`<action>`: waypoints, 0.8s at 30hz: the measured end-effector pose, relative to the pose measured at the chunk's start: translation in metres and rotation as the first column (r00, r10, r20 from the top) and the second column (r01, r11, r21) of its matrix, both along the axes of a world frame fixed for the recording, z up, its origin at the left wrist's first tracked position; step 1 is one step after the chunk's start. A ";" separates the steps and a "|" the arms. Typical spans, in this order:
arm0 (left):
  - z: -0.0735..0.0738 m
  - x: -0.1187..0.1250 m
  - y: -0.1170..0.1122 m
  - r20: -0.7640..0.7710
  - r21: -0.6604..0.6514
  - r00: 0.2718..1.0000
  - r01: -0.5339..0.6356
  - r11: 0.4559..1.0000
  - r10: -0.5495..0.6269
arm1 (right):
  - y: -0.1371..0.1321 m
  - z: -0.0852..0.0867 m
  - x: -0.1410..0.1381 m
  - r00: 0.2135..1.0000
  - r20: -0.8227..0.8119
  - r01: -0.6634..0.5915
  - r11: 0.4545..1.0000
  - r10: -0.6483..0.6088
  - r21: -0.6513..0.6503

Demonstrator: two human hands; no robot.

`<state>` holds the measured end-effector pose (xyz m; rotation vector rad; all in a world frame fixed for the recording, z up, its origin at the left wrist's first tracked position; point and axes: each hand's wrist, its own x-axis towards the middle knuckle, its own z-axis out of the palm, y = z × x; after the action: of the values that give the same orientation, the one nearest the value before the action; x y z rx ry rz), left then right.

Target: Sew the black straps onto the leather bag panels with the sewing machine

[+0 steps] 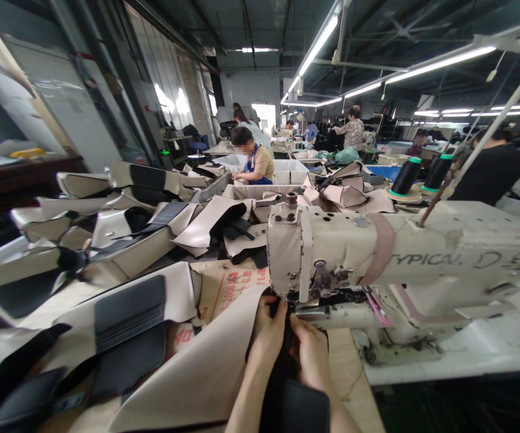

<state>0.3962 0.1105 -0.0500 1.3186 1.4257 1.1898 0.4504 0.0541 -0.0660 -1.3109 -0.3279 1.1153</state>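
Note:
My left hand [269,328] is closed on the dark edge of a beige and black leather-like bag piece [197,361], close under the needle area of a sewing machine [287,258]. Beside it, my right hand [309,346] grips the black part of the same piece, thumb toward the machine's narrow arm [332,316]. A black flap [294,406] hangs between my forearms. The beige side spreads out to the left. The needle and the fingertips are partly hidden by the machine head and the fabric.
Many beige and black bag pieces [129,307] are heaped on the left over a printed board [230,288]. Two black thread cones [405,177] stand behind the machine. A co-worker [255,159] sits ahead near white bins [287,171]; another person [490,165] is at right.

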 end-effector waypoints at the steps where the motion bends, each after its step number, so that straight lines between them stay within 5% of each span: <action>1: -0.001 0.000 0.000 0.004 0.003 1.000 -0.003 1.000 0.003 | -0.005 0.001 0.005 0.998 0.028 -0.048 0.999 0.048 0.023; 4: -0.002 0.002 0.001 0.018 0.016 1.000 -0.011 1.000 0.010 | -0.035 0.006 0.049 0.947 0.307 -0.124 0.988 0.091 0.091; 5: -0.002 0.002 0.002 0.023 0.020 1.000 -0.012 1.000 0.012 | -0.049 0.008 0.074 0.824 0.566 -0.105 0.987 0.017 0.124; 7: -0.002 0.002 0.002 0.033 0.025 0.999 -0.015 1.000 0.014 | -0.081 0.013 0.136 0.324 0.897 0.033 0.951 -0.300 0.306; 9: -0.002 0.002 0.003 0.041 0.027 0.999 -0.018 0.999 0.017 | -0.111 0.016 0.202 -0.137 0.900 0.162 0.887 -0.414 0.433; 10: -0.003 0.003 0.003 0.044 0.028 0.999 -0.021 0.999 0.020 | -0.123 0.015 0.230 -0.300 0.873 0.212 0.865 -0.385 0.454; 11: -0.003 0.003 0.003 0.046 0.029 0.999 -0.023 0.999 0.022 | -0.134 0.013 0.253 -0.383 0.865 0.206 0.884 -0.323 0.421; 14: -0.005 0.004 0.003 0.050 0.031 0.998 -0.029 0.999 0.028 | -0.153 -0.009 0.281 -0.487 0.844 0.103 0.945 -0.225 0.311; 19: -0.010 0.003 0.002 0.055 0.036 0.998 -0.035 0.999 0.032 | -0.158 -0.055 0.256 -0.447 0.864 0.112 0.943 -0.234 0.314; 21: -0.012 0.003 0.001 0.062 0.039 0.997 -0.037 0.999 0.034 | -0.158 -0.054 0.255 -0.438 0.868 0.116 0.944 -0.231 0.310; 24: -0.014 0.004 0.002 0.078 0.042 0.996 -0.036 0.998 0.033 | -0.158 -0.029 0.265 -0.444 0.867 0.115 0.945 -0.228 0.307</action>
<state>0.3997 0.1122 -0.0641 1.2686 1.3791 1.2874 0.7152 -0.1036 -0.0951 -1.8749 -1.4025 -0.8713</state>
